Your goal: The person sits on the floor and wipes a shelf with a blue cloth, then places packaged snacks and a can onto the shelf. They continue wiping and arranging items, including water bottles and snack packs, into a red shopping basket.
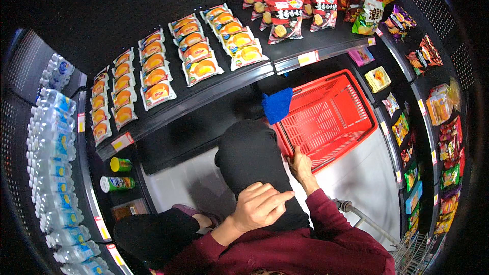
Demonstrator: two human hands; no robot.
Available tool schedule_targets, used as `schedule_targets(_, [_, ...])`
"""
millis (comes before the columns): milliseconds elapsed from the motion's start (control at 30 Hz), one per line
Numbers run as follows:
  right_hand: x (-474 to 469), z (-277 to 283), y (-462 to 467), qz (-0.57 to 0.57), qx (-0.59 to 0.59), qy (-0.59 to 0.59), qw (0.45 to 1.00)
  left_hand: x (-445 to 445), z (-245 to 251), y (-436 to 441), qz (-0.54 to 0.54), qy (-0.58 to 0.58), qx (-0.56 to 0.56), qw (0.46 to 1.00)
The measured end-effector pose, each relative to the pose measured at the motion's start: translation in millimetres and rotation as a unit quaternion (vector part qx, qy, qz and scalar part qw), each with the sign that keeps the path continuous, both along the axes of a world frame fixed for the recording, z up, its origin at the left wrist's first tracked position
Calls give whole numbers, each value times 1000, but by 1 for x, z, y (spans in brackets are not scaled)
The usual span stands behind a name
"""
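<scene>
A red plastic shopping basket stands beside my bent knee, with nothing visible inside. My right hand rests at its near rim, the thumb over the edge; the other fingers are partly hidden, so its grip is unclear. A blue cloth hangs over the basket's left corner. Above my thigh is my left hand, fingers loosely curled, the index finger extended, nothing visible in it. On the shelf ahead, packaged buns lie in several rows, and red snack bags stand upright to their right.
Water bottles line the left shelf. Two snack canisters sit on a lower shelf. More bagged snacks fill the right shelves. A wire shopping cart is at the lower right. The metal shelf edge runs across before me.
</scene>
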State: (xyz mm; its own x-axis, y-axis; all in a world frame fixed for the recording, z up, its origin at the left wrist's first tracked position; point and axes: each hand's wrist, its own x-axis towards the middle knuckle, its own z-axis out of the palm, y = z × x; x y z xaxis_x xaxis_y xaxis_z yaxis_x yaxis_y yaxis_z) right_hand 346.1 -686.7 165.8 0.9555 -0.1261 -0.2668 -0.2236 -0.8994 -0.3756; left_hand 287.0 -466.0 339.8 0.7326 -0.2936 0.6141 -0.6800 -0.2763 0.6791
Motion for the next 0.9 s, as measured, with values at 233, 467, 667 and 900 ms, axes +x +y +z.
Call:
schedule_targets(233, [-19,-15,-6,-42,-25,18,999,-44,-26,58,207,277,-217,913])
schedule_targets(467, [-67,-28,-13,-52,10,22,998,-77,-87,97,290,341,-308,839])
schedule_targets(667, [-65,-63,-29,-97,55,95,989,-91,-127,77,222,461,-289,809])
schedule_targets(900, [-64,-117,-51,-45,141,-42,988,-119,-211,68,183,495,114,842])
